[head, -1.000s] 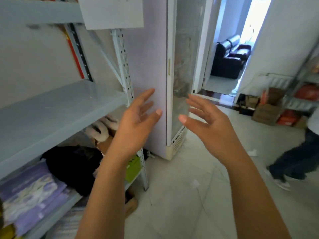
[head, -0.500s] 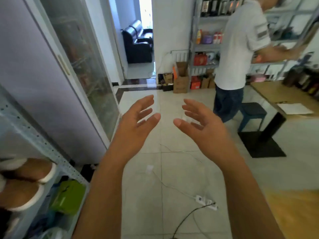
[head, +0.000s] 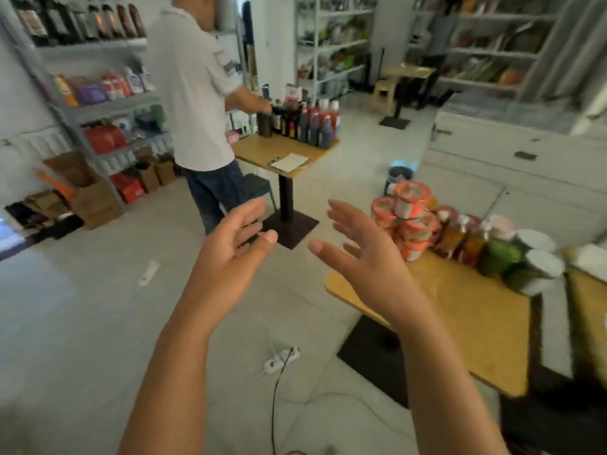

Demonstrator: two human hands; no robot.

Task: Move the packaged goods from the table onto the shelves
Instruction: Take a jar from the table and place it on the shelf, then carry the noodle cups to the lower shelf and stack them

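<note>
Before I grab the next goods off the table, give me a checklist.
1. Left hand free: ok, open, holds nothing.
2. Right hand free: ok, open, holds nothing.
3. Goods on table: ok, cups, bottles and jars stand there.
4. Cups steady: cannot tell, stacked and blurred.
5. Floor safe: not ok, power strip and cable lie beside the table.
6. Other person clear: ok, busy at the far table.
</note>
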